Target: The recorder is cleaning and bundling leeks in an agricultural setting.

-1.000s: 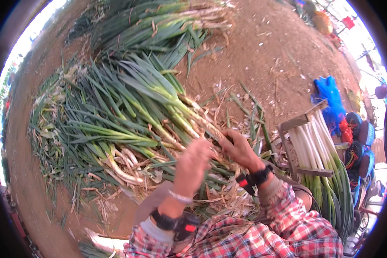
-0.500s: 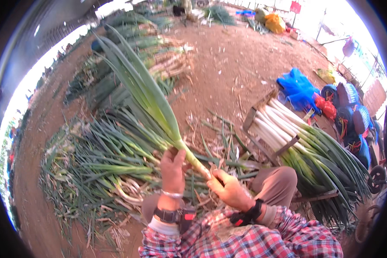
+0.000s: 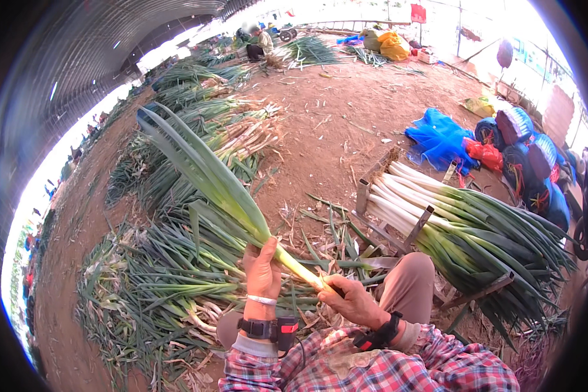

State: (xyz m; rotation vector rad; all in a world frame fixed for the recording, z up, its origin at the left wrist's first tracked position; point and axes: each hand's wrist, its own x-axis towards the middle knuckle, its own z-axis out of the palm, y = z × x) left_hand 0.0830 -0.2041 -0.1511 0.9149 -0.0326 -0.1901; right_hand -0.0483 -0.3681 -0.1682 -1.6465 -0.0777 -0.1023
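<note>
A long leek (image 3: 245, 212) slants across in front of me, its broad green leaves fanning up to the far left. My left hand (image 3: 262, 273) is closed around its stem just below the leaves. At the pale root end, my right hand (image 3: 353, 300) pinches the stem between thumb and fingers; the very tip is hidden there. Close beside my left hand lies a loose heap of leeks (image 3: 176, 261) with pale roots toward me. To the right of my knee, trimmed leeks (image 3: 464, 222) rest stacked in a frame (image 3: 419, 225), white ends pointing up and left.
Leaf scraps (image 3: 336, 238) litter the ground past my hands. Further off are rows of leeks (image 3: 222, 127), a seated person (image 3: 260, 46) and a yellow sack (image 3: 394, 46). At right lie blue netting (image 3: 441, 138), a red bag (image 3: 483, 154) and blue rolls (image 3: 529, 160).
The view has tilted up, bringing the far person and the roof into sight. Both hands keep their hold on the leek, whose leaves now lean a little lower to the left.
</note>
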